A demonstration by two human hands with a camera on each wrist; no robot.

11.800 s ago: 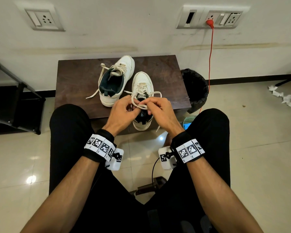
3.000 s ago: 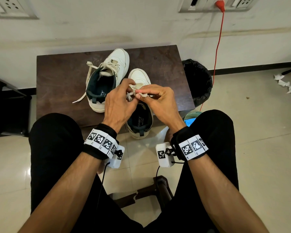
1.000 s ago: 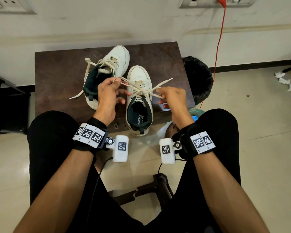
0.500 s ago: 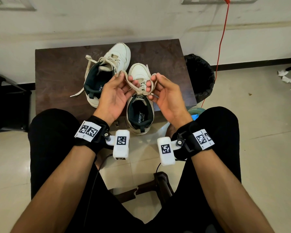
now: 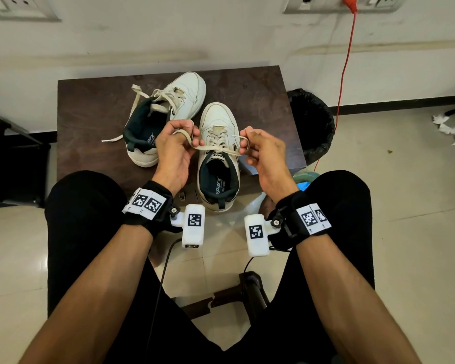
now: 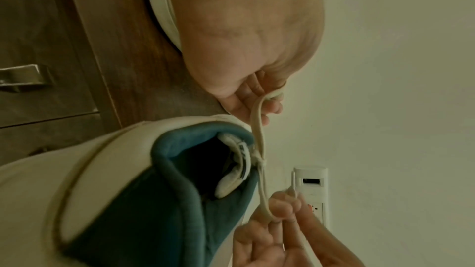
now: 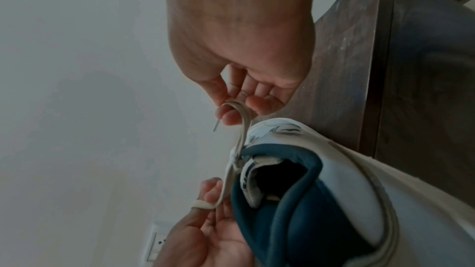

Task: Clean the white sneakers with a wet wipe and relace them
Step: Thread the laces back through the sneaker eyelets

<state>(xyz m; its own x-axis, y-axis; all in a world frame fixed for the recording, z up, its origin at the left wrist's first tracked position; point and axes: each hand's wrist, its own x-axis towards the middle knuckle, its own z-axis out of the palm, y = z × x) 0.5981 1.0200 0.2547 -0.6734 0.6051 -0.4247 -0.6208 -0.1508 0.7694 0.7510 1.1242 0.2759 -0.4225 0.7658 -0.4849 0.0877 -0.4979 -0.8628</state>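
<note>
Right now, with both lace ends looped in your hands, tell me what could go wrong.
1. The near sneaker overhangs the table edge at its heel; a hard outward pull could tip it off.
2. The right hand pinches its lace loop close to the tip, so that end may slip free.
3. The left hand loop looks bigger; the bow may finish lopsided.

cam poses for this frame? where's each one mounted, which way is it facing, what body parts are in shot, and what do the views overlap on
Head: on the head, facing forward and down at the table, both sneakers, both forearms, knees; left hand and right hand each pinch a lace loop.
Left wrist: looks along the left palm toward the wall; the right hand's fingers show below.
Right wrist: looks along the right palm; the left hand shows below.
Shared: all three see the near sneaker and its lace.
</note>
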